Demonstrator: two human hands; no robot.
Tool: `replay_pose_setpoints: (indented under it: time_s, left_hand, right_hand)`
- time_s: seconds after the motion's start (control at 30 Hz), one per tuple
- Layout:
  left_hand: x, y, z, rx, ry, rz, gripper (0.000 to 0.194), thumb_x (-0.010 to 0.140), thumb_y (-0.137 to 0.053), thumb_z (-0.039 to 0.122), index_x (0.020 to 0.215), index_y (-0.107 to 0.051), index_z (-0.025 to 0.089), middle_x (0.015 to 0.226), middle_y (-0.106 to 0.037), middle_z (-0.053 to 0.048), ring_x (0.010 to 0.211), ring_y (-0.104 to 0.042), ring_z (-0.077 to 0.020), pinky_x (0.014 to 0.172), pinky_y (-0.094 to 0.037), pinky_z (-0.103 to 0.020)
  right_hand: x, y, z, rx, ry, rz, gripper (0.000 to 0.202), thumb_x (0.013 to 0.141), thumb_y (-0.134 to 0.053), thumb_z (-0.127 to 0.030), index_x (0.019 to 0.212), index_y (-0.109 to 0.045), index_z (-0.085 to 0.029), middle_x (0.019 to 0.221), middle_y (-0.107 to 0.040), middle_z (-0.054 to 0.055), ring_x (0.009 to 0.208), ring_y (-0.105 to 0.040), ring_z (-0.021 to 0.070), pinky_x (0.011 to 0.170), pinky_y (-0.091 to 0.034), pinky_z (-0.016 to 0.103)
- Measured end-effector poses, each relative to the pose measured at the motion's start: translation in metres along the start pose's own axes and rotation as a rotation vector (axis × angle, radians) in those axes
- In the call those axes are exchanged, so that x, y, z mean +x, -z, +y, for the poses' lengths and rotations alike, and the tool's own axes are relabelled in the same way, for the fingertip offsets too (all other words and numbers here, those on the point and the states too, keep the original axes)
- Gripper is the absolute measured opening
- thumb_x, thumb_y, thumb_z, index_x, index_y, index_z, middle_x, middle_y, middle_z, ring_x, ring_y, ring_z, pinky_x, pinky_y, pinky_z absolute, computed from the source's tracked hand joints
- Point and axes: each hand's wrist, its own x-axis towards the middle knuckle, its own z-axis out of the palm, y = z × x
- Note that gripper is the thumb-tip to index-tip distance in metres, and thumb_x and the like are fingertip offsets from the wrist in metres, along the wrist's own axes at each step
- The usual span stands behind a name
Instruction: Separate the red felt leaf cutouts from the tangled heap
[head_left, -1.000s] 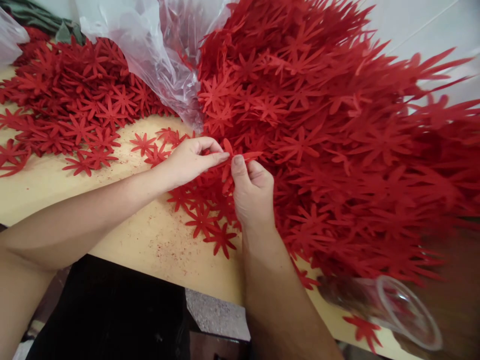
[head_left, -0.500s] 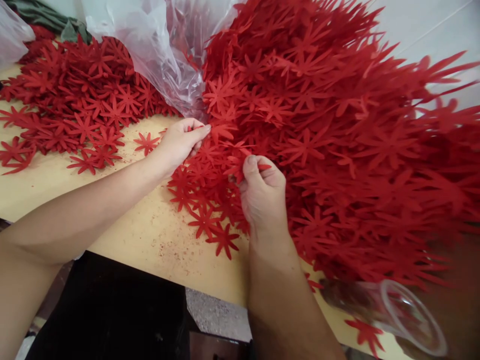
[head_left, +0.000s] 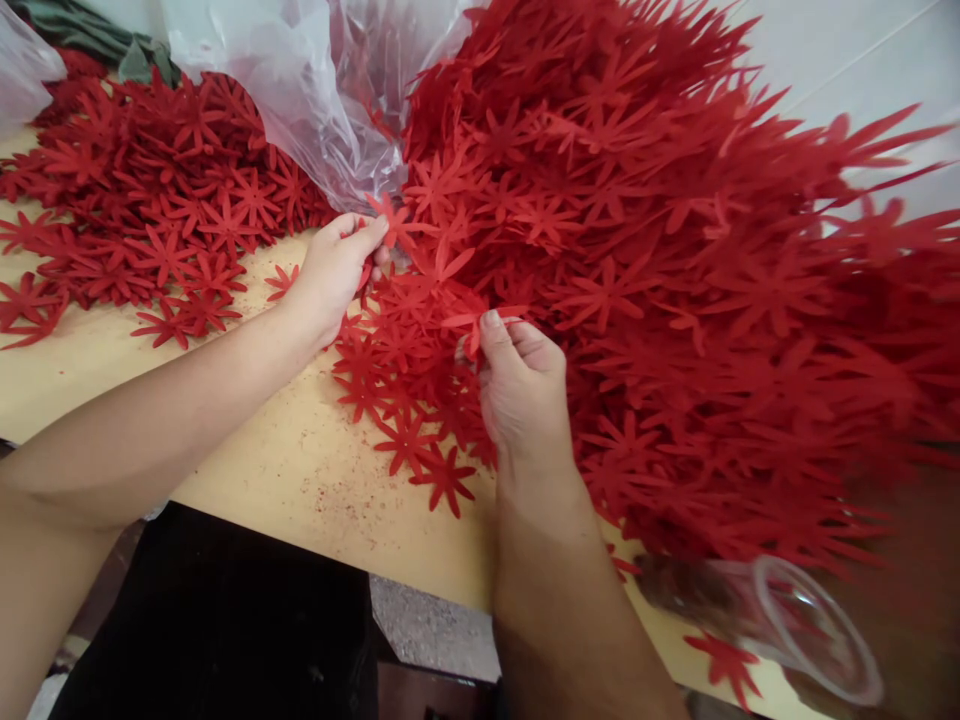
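Between the thumb and fingers of my left hand (head_left: 349,262) is a red flower-shaped cutout (head_left: 400,225) with narrow petals. My right hand (head_left: 525,375) pinches another red cutout (head_left: 474,322), lower and to the right. Both hands are closed, a short way apart, at the near left edge of a big heap of red cutouts (head_left: 645,270). Below them lie loose cutouts (head_left: 405,440) on the tan tabletop (head_left: 352,500). Some fingertips are hidden behind the petals and hands.
A second pile of red cutouts (head_left: 150,190) spreads at the left. Clear plastic bag (head_left: 300,90) stands behind my hands. At the lower right a clear plastic cup (head_left: 810,620) lies on its side near a single cutout (head_left: 724,662). Green fabric (head_left: 90,40) sits at the back left.
My left hand has moved left and slightly up, away from my right hand, and a cutout now shows plainly in its fingers. My right hand has barely shifted.
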Motion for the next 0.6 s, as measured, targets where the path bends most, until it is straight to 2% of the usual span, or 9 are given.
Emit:
replay_pose_setpoints:
  time_s: [0.1, 0.23, 0.37, 0.47, 0.6]
  left_hand:
    - [0.002, 0.001, 0.0, -0.023, -0.012, 0.024, 0.021, 0.085, -0.048, 0.028, 0.067, -0.043, 0.019, 0.058, -0.046, 0.003, 0.064, -0.05, -0.0081, 0.053, -0.034, -0.02]
    - [0.001, -0.001, 0.001, 0.026, -0.008, -0.017, 0.018, 0.087, -0.042, 0.022, 0.07, -0.045, 0.017, 0.062, -0.046, 0.004, 0.061, -0.053, -0.0055, 0.056, -0.033, -0.018]
    - [-0.009, -0.009, -0.006, 0.094, 0.002, -0.213, 0.013, 0.083, -0.048, 0.018, 0.07, -0.046, 0.016, 0.057, -0.045, 0.006, 0.05, -0.046, -0.0033, 0.053, -0.032, -0.019]
    - [-0.019, -0.016, -0.016, 0.119, -0.02, -0.403, 0.01, 0.077, -0.055, 0.01, 0.072, -0.049, 0.015, 0.057, -0.047, 0.007, 0.049, -0.043, -0.0033, 0.052, -0.032, -0.02]
    - [-0.026, -0.021, -0.023, 0.052, -0.071, -0.489, 0.01, 0.074, -0.06, 0.011, 0.08, -0.053, 0.014, 0.069, -0.054, 0.005, 0.06, -0.048, -0.0037, 0.061, -0.037, -0.021]
  right_hand:
    - [0.0, 0.001, -0.001, -0.026, -0.007, -0.005, 0.038, 0.068, -0.065, -0.052, 0.055, -0.049, -0.019, 0.054, -0.047, -0.006, 0.048, -0.04, 0.0052, 0.046, -0.036, 0.02]
    - [0.0, 0.003, 0.0, -0.025, -0.019, -0.036, 0.042, 0.071, -0.06, -0.057, 0.056, -0.045, -0.02, 0.053, -0.043, -0.006, 0.047, -0.04, 0.0058, 0.045, -0.037, 0.02]
    - [-0.001, 0.001, 0.002, -0.006, -0.031, -0.067, 0.041, 0.071, -0.059, -0.057, 0.057, -0.045, -0.021, 0.053, -0.042, -0.006, 0.048, -0.042, 0.0063, 0.046, -0.039, 0.021]
    - [-0.002, -0.002, 0.005, 0.045, -0.046, -0.08, 0.036, 0.071, -0.06, -0.056, 0.063, -0.053, -0.022, 0.057, -0.05, -0.006, 0.052, -0.047, 0.0072, 0.052, -0.043, 0.023]
    - [0.0, -0.004, 0.009, 0.114, -0.046, -0.077, 0.032, 0.067, -0.064, -0.054, 0.066, -0.06, -0.022, 0.063, -0.058, -0.005, 0.057, -0.053, 0.0069, 0.059, -0.047, 0.023]
